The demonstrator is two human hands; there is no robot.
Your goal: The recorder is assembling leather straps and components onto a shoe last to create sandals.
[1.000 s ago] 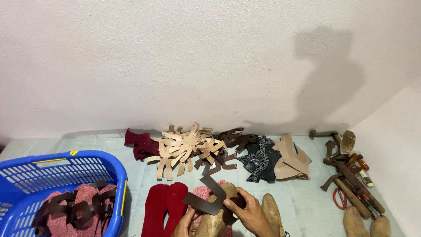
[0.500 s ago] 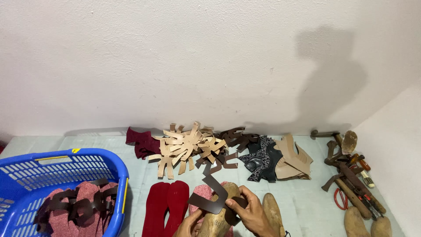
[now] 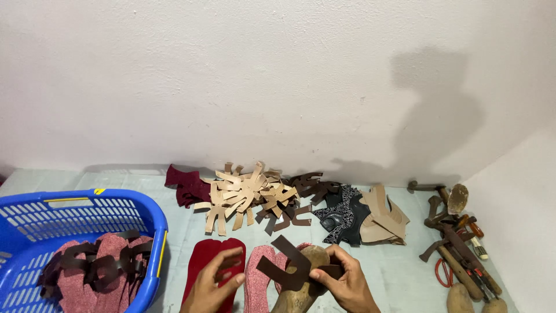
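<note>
Dark brown leather, cut in a forked strap [image 3: 292,268] shape, is pinched by your right hand [image 3: 346,284]; its fingers [image 3: 324,277] close on the strap's right end, holding it flat over the rounded top of a wooden last [image 3: 301,287] so the two prongs stand free above it. Your left hand [image 3: 213,285] is open, fingers spread, gripping nothing; it hovers over the red sole [image 3: 211,264], just left of the strap. Beside it lies a pink sole [image 3: 258,277], partly under the last. Further back on the desk [image 3: 399,269], cut pieces are sorted by colour: tan straps [image 3: 243,194], brown straps [image 3: 295,211], black patterned pieces [image 3: 341,214] and beige pieces [image 3: 382,217], each heap within reach. At left, a blue basket [image 3: 87,211] holds pink soles with dark straps on them. At right, against the wall, lie tools [image 3: 457,246] and more lasts [image 3: 472,298].
</note>
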